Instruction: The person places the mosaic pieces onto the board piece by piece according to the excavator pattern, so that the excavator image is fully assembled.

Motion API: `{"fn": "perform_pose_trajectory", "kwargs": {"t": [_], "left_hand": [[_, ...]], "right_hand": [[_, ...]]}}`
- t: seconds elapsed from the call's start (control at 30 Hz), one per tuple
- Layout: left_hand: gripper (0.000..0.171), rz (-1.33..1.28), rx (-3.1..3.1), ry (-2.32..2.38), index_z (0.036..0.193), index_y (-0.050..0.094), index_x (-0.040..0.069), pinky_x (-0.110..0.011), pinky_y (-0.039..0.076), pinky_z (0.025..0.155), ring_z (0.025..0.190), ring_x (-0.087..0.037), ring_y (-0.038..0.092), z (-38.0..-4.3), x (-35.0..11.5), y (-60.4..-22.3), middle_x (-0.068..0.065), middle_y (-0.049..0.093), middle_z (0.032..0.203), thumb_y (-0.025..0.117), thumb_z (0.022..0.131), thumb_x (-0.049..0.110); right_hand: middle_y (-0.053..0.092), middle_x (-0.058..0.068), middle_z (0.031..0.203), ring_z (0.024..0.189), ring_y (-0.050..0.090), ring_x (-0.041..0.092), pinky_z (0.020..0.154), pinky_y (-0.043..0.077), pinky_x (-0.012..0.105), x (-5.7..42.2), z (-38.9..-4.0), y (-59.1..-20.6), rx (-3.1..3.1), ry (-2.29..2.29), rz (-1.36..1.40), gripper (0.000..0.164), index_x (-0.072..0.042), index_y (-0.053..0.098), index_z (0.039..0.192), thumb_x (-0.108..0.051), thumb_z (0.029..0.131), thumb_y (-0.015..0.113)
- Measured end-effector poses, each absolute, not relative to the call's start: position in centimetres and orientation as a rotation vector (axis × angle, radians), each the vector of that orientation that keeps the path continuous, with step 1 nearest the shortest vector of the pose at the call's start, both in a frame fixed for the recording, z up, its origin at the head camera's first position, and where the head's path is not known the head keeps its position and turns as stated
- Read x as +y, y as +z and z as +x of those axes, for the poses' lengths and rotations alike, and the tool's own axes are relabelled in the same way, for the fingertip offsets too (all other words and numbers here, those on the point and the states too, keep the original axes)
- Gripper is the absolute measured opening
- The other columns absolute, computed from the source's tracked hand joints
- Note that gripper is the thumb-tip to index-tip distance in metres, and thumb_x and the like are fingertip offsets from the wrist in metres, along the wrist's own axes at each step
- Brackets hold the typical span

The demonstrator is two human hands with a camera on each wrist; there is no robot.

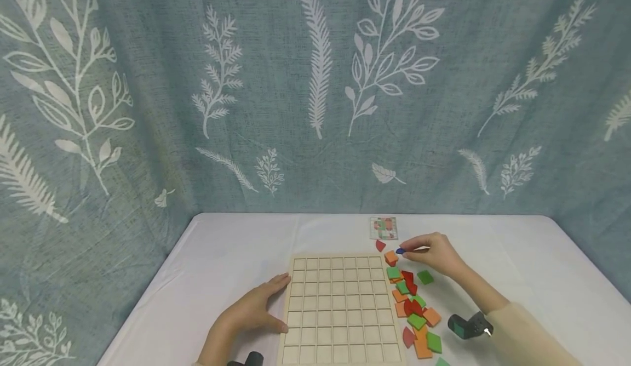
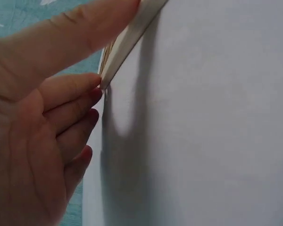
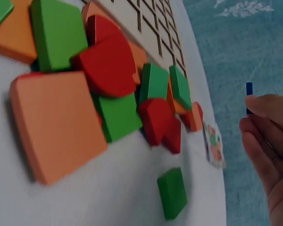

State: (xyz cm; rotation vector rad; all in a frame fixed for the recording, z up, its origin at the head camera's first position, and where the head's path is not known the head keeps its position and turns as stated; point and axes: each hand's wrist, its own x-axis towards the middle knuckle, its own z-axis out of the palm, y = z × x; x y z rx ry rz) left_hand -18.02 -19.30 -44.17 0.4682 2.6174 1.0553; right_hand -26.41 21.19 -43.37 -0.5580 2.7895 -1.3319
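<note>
My right hand pinches a small blue piece between thumb and fingertips, above the far end of the loose pieces. Edge-on in the right wrist view, the blue piece looks thin and flat. At the left side of a pale wooden grid board, my left hand rests with thumb and fingers spread, tips against the board's edge. The left wrist view shows the left thumb and fingertips along the board's side, the fingers fairly straight.
Along the board's right side lie several orange squares, green squares and red rounded wedges, some overlapping. One green piece lies apart, right of them. A patterned card lies behind, near a red wedge.
</note>
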Motion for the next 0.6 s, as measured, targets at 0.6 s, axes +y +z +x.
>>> {"fn": "perform_pose_trajectory", "kwargs": {"t": [0.6], "left_hand": [[0.103, 0.466, 2.585, 1.060, 0.140, 0.037, 0.002, -0.058, 0.021, 0.108, 0.135, -0.041, 0.024, -18.3, -19.2, -44.2, -0.018, 0.030, 0.147, 0.085, 0.053, 0.029]], "right_hand": [[0.071, 0.010, 0.088, 0.083, 0.068, 0.021, 0.071, 0.056, 0.021, 13.7, -26.3, -44.3, 2.691, -1.365, -0.971, 0.012, -0.001, 0.072, 0.090, -0.005, 0.079, 0.070]]}}
